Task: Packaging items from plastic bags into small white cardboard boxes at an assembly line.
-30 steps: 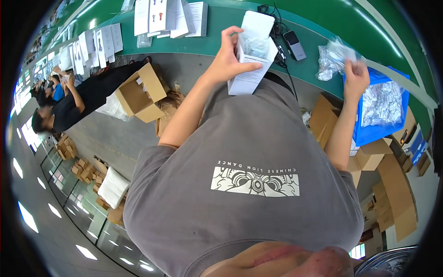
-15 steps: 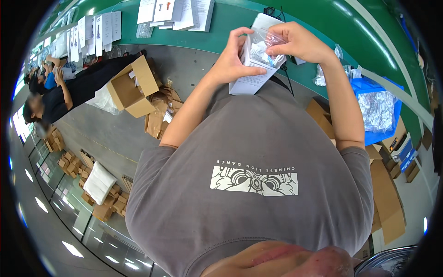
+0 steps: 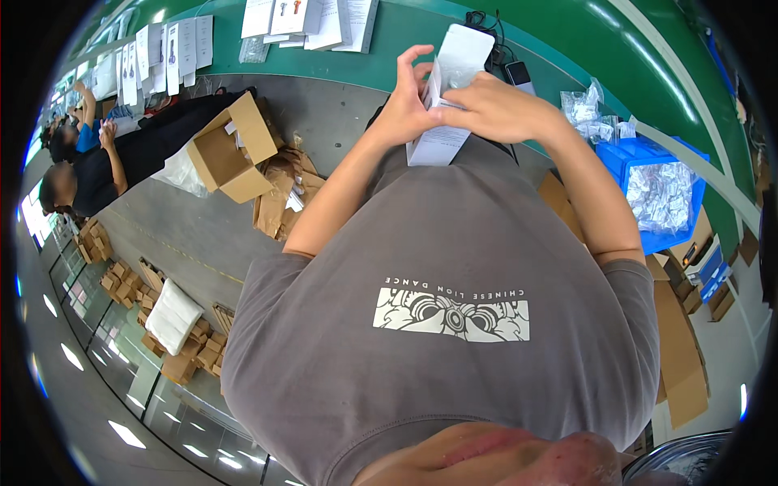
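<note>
A slim white carton [image 3: 442,147] with its end flap [image 3: 468,47] standing up is held in front of my shirt, just off the table edge. My left hand [image 3: 409,109] grips it, with fingers along the far left side and the thumb on the near side. Over the carton's mouth lies my right hand [image 3: 498,107]; its fingertips reach into the opening and are hidden there. Beside those fingers a bit of clear plastic bag [image 3: 460,77] shows inside the carton.
White printed boxes [image 3: 312,24] sit on the green table [image 3: 389,61], and more stand at left [image 3: 174,53]. A phone-like device [image 3: 519,74], cables [image 3: 486,28], plastic packets [image 3: 590,109] and a blue bin of packets [image 3: 660,194] are on the right. Co-workers [image 3: 97,174] and open cartons [image 3: 235,154] are left.
The clear bag sits deeper in the carton. My right hand has moved down over the opening, hiding its fingertips, and the carton's flap is more exposed.
</note>
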Available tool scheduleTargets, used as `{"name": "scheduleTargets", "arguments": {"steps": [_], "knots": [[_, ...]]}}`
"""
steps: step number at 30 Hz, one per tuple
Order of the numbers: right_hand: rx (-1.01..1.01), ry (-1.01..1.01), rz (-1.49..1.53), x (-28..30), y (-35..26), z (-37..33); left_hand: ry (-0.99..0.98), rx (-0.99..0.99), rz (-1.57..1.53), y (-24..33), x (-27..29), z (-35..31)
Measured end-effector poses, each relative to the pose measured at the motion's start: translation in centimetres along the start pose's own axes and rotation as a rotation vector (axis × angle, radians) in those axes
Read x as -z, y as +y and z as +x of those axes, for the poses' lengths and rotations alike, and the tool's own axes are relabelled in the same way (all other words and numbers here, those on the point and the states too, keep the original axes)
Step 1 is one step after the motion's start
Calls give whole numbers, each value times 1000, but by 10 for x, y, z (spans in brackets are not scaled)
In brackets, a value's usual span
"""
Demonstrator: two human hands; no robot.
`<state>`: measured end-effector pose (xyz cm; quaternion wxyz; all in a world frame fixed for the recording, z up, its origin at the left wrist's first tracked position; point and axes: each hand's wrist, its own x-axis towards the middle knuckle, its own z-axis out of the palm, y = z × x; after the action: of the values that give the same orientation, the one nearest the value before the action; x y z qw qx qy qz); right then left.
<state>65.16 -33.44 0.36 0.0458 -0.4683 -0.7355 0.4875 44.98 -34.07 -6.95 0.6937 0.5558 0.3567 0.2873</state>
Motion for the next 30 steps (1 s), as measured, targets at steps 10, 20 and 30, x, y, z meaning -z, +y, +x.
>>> {"name": "scheduleTargets", "arguments": {"steps": [10,20,30], "knots": [[63,597,531,-29,60,-6,79,30,-148,-12,16,-9],[107,635,334,-42,53,16,-30,15,63,-11,27,-8],[338,884,153,-33,65,45,-45,17,51,-5,22,-7]]}}
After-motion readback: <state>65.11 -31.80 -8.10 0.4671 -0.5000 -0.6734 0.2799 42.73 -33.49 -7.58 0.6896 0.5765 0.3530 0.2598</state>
